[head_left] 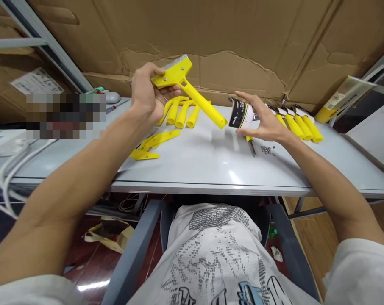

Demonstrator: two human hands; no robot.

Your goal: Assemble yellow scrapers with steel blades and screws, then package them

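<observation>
A yellow scraper (204,103) with a metal blade along its head is in my left hand (147,91), gripped at the head, its handle slanting down to the right. My right hand (263,118) pinches a curved black-and-white printed sleeve (238,113), just beyond the handle's end and apart from it. Below that hand lies a screwdriver (251,147), its grip partly hidden. Small screws (266,150) form a pile beside it. Behind my left hand are several yellow scraper handles (180,116), with flat yellow plates (163,138) nearer me.
Several yellow scrapers with printed sleeves (303,127) lie at the right of the white table (192,169). A yellow-and-clear box (341,99) leans behind them. Cardboard (236,29) closes off the back. White cables (7,182) hang at the left edge, near a mouse (112,97).
</observation>
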